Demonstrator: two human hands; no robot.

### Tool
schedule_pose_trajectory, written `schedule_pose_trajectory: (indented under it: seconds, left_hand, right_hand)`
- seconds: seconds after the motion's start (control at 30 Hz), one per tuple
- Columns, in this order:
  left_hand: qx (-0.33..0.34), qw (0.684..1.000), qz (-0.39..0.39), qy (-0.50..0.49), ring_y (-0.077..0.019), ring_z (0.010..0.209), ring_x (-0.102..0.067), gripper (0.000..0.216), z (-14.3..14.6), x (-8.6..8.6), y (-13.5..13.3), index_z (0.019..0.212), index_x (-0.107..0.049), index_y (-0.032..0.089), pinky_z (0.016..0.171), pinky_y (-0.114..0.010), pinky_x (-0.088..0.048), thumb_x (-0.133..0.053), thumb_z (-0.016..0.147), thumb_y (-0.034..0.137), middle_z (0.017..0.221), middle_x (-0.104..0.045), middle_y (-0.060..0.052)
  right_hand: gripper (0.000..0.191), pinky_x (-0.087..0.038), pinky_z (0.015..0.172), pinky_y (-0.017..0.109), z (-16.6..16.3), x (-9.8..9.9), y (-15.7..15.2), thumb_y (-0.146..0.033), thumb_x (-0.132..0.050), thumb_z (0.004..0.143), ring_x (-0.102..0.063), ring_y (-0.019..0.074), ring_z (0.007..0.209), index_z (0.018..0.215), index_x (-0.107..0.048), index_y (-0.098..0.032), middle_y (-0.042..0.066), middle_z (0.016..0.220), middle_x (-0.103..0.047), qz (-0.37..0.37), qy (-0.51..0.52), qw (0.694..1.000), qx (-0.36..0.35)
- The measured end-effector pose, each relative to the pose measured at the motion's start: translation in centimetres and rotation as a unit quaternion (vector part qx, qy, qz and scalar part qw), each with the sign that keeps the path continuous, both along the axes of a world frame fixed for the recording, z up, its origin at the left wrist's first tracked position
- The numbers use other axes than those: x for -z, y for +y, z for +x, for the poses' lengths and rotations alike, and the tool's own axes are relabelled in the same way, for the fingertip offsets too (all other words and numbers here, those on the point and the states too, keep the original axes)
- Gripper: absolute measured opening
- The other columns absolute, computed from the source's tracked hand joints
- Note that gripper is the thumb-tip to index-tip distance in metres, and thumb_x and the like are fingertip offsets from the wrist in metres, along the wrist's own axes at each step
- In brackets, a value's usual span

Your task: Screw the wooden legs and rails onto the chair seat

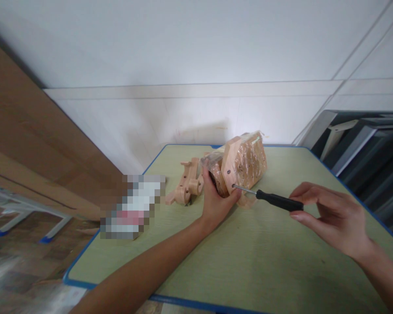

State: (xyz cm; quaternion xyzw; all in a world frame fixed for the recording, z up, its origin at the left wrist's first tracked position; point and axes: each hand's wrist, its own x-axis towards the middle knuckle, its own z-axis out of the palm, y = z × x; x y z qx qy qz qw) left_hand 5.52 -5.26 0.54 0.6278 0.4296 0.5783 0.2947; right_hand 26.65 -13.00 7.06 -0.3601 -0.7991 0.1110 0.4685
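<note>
A wooden block assembly (245, 159) wrapped partly in clear plastic stands on the table (249, 261) near its far edge. My left hand (216, 200) grips its near lower end and steadies it. My right hand (327, 213) pinches the black handle of a screwdriver (271, 198). The screwdriver's metal tip sits in a screw on the light wooden face plate of the assembly. A second, smaller wooden part (186, 183) lies on the table just left of my left hand.
The table has a pale green top and a blue rim. A blurred-out flat item (132, 207) lies at its left edge. A white wall is behind, a wooden panel (36, 144) leans at left, and dark metal frames (363, 148) stand at right.
</note>
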Motion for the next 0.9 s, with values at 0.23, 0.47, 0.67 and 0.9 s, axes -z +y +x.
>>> schedule_pose_trajectory:
  seconds: [0.23,0.47,0.67,0.9]
  left_hand:
    - [-0.013,1.000,0.004,-0.001,-0.0244,0.120,-0.044,0.098,0.0,-0.4,-0.1,0.136,-0.013,0.028,0.102,-0.041,-0.036,-0.073,0.059,0.025,0.133,-0.040,-0.009]
    - [-0.003,1.000,-0.002,-0.005,-0.0240,0.118,-0.045,0.100,0.0,-0.5,-0.2,0.137,-0.011,0.028,0.101,-0.040,-0.036,-0.074,0.060,0.026,0.132,-0.041,-0.009]
    - [0.005,1.000,0.000,-0.008,-0.0239,0.120,-0.044,0.102,0.0,-0.4,-0.1,0.138,-0.008,0.028,0.101,-0.040,-0.037,-0.074,0.059,0.026,0.134,-0.039,-0.010]
    - [-0.002,1.000,0.010,-0.007,-0.0230,0.119,-0.045,0.098,0.1,-0.5,-0.1,0.137,-0.011,0.029,0.101,-0.038,-0.036,-0.072,0.060,0.022,0.133,-0.041,-0.008]
  right_hand:
    - [0.016,-0.048,0.058,0.028,-0.1,0.0,-0.2,-0.012,-0.066,0.071,-0.061,0.0160,0.070,0.082,-0.057,-0.020,0.003,0.079,-0.061,0.001,-0.017,1.000,0.018]
    - [0.040,-0.051,0.067,0.032,-0.5,0.1,-0.2,-0.005,-0.068,0.067,-0.060,0.0196,0.084,0.101,-0.060,-0.024,0.006,0.092,-0.063,0.056,0.010,0.998,0.033]
    - [0.040,-0.054,0.064,0.029,-0.4,-0.4,-0.3,0.001,-0.067,0.065,-0.062,0.0192,0.086,0.099,-0.062,-0.019,0.007,0.095,-0.062,0.032,0.017,0.998,-0.057]
    - [0.048,-0.054,0.073,0.029,0.1,-0.9,-0.7,0.006,-0.057,0.070,-0.061,0.0195,0.096,0.111,-0.059,-0.019,0.008,0.105,-0.062,0.022,-0.035,0.995,-0.089]
